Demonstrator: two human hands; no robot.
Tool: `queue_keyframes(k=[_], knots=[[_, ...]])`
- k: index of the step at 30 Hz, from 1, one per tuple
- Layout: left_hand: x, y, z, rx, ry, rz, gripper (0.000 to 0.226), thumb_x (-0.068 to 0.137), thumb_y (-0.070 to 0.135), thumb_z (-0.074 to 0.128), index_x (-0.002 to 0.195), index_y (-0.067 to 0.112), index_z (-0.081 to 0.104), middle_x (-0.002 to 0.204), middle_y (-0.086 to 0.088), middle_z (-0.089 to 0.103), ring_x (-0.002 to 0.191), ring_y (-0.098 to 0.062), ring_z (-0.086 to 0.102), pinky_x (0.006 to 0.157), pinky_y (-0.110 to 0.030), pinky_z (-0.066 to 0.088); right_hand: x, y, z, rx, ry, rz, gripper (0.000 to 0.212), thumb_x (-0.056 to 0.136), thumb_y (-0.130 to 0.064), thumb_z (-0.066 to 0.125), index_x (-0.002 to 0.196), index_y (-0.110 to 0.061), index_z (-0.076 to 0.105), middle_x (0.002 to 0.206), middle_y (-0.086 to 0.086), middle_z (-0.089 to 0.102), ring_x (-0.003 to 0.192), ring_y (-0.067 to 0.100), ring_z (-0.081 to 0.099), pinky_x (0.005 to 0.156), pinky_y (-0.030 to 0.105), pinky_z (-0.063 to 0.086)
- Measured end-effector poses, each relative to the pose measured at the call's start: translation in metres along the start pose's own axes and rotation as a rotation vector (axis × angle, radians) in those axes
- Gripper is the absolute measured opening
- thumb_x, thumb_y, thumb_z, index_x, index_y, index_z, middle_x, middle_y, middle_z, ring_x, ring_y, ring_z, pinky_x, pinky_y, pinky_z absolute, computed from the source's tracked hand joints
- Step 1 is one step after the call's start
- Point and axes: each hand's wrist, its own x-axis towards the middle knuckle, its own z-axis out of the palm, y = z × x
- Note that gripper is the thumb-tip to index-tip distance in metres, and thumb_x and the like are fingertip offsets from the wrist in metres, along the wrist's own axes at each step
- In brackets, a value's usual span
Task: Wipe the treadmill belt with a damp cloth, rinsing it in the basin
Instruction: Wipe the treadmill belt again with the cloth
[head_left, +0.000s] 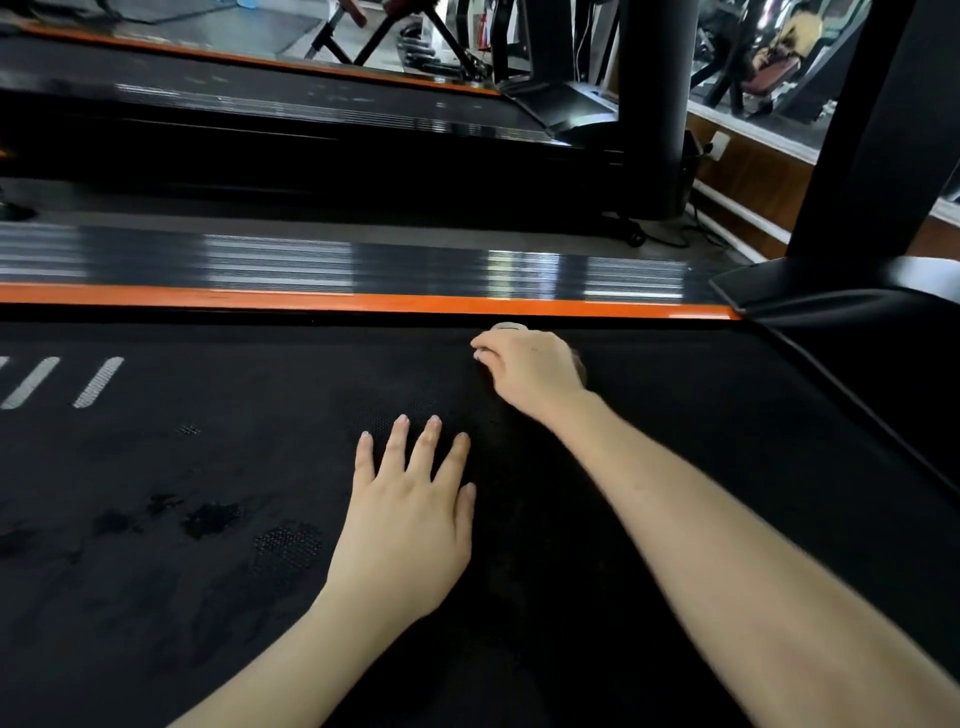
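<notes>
Left hand (405, 519) flat on belt (727, 441), fingers spread, bracing. Right hand (530, 371) out at far edge, just below orange rail (363, 301), fingers curled over small pale wad, looks like cloth (506, 327), mostly hidden. Damp patches (210, 519) to left: that stretch seems wiped. Right side looks dry, likely left to do. Basin not in view. Judgement: mid-task.

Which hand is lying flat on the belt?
The left hand, fingers spread flat on the treadmill belt; the right hand is curled round a small pale object by the orange rail.
</notes>
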Motion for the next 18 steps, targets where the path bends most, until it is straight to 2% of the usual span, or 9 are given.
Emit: queue_keyframes(k=[3, 5, 7, 9, 11, 14, 18], knots=[[0.0, -0.002, -0.003, -0.007, -0.014, -0.001, 0.052, 0.091, 0.039, 0.03, 0.124, 0.017, 0.062, 0.128, -0.011, 0.06, 0.121, -0.036, 0.053, 0.098, -0.057, 0.042, -0.008, 0.029, -0.013, 0.034, -0.114, 0.068, 0.031, 0.094, -0.047, 0.047, 0.122, -0.041, 0.056, 0.145, -0.011, 0.041, 0.126, 0.018, 0.047, 0.093, 0.034, 0.042], [0.003, -0.002, -0.003, -0.007, -0.032, -0.006, 0.052, 0.09, 0.039, 0.03, 0.123, 0.017, 0.063, 0.126, -0.011, 0.061, 0.12, -0.036, 0.054, 0.097, -0.057, 0.043, -0.013, 0.034, -0.013, 0.059, -0.164, 0.14, 0.037, 0.09, -0.054, 0.05, 0.126, -0.043, 0.054, 0.154, -0.008, 0.027, 0.132, 0.021, 0.04, 0.098, 0.036, 0.04], [0.004, -0.001, -0.006, -0.031, -0.052, -0.014, 0.057, 0.09, 0.041, 0.023, 0.128, 0.019, 0.059, 0.132, -0.011, 0.057, 0.126, -0.036, 0.048, 0.102, -0.057, 0.038, -0.018, 0.029, -0.011, 0.068, -0.152, 0.118, 0.042, 0.09, -0.05, 0.053, 0.13, -0.038, 0.052, 0.155, -0.006, 0.026, 0.133, 0.023, 0.039, 0.101, 0.037, 0.038], [0.003, -0.001, -0.01, -0.05, -0.101, -0.007, 0.07, 0.087, 0.046, 0.005, 0.141, 0.023, 0.042, 0.148, -0.008, 0.04, 0.14, -0.033, 0.029, 0.113, -0.054, 0.02, -0.03, 0.024, -0.011, 0.084, -0.13, 0.081, 0.04, 0.093, -0.042, 0.052, 0.133, -0.034, 0.051, 0.152, -0.006, 0.032, 0.133, 0.021, 0.04, 0.105, 0.037, 0.036], [0.002, 0.0, -0.013, -0.08, -0.113, -0.015, 0.076, 0.083, 0.048, -0.007, 0.148, 0.026, 0.027, 0.156, -0.004, 0.023, 0.145, -0.028, 0.012, 0.116, -0.049, 0.006, -0.058, 0.022, -0.015, 0.104, -0.123, 0.049, 0.039, 0.095, -0.039, 0.051, 0.133, -0.031, 0.052, 0.149, -0.005, 0.038, 0.133, 0.019, 0.041, 0.107, 0.036, 0.034], [0.002, 0.0, -0.013, -0.066, -0.101, -0.023, 0.055, 0.098, 0.044, 0.012, 0.149, 0.026, 0.022, 0.158, -0.003, 0.017, 0.146, -0.027, 0.006, 0.117, -0.048, 0.003, -0.132, 0.007, -0.029, 0.117, -0.092, -0.039, 0.042, 0.093, -0.045, 0.043, 0.129, -0.029, 0.057, 0.144, -0.002, 0.045, 0.13, 0.021, 0.046, 0.107, 0.037, 0.037], [0.003, -0.002, -0.015, -0.077, -0.097, -0.018, 0.049, 0.1, 0.038, 0.028, 0.147, 0.025, 0.028, 0.156, -0.004, 0.021, 0.145, -0.028, 0.011, 0.116, -0.048, 0.005, -0.235, -0.011, -0.056, 0.132, -0.124, -0.207, 0.045, 0.093, -0.048, 0.037, 0.13, -0.028, 0.056, 0.146, -0.001, 0.043, 0.137, 0.018, 0.036, 0.109, 0.037, 0.032]])
